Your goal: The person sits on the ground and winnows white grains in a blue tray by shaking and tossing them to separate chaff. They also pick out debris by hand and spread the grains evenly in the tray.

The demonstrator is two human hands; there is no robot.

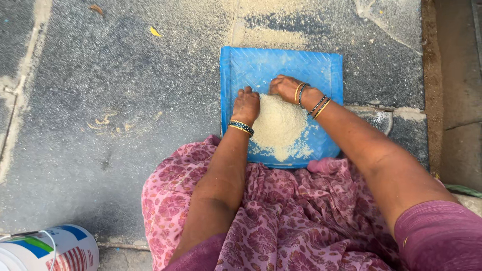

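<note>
While both hands press into the pale grain heap on the blue winnowing tray, the left hand cups its left edge, fingers curled, gripping nothing. The right hand lies flat and open on the far side. A white bucket sits near left on the stone floor.

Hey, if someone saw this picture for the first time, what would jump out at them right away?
The bright blue tray on the grey stone floor, mid-frame, holds a pale heap of grain. The left hand and right hand, both with bangled wrists, rest on that heap. Below spreads a pink flowered skirt, with a white bucket at bottom left.
</note>
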